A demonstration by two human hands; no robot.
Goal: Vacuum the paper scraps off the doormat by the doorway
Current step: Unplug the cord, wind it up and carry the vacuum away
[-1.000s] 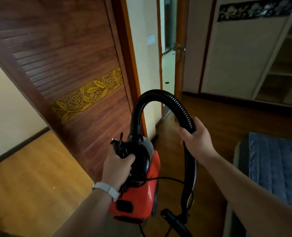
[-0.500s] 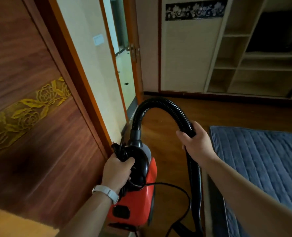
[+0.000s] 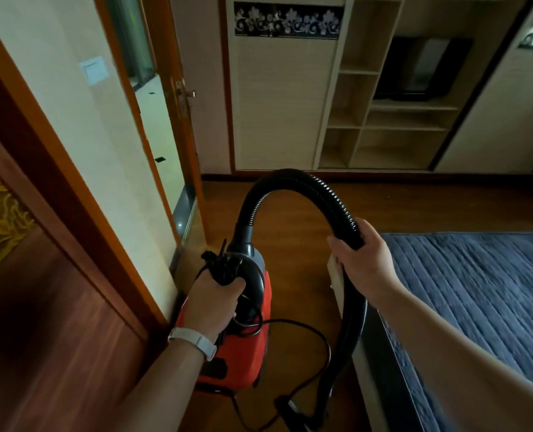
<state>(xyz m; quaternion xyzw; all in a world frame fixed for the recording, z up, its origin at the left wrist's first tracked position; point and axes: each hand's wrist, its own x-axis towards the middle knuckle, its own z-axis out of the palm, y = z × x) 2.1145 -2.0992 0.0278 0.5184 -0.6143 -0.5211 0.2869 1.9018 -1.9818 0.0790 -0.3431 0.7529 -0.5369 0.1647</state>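
early in the task, seemingly: holding the small red canister vacuum (image 3: 243, 347) beside the door frame, gripping its black top handle with the left hand (image 3: 212, 302), grasping the ribbed black hose (image 3: 293, 179) with the right hand (image 3: 363, 260). no doormat or paper scraps in view; black nozzle (image 3: 293, 410) cut off below.

Wooden floor (image 3: 293, 213) carries a blue-quilted bed (image 3: 477, 291).

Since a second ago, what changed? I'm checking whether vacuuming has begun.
The person turned right: the carved door slid to the left edge, while the open shelves and blue mattress came further into view. Unchanged: left hand grips the red vacuum cleaner by its handle, right hand holds its black hose.
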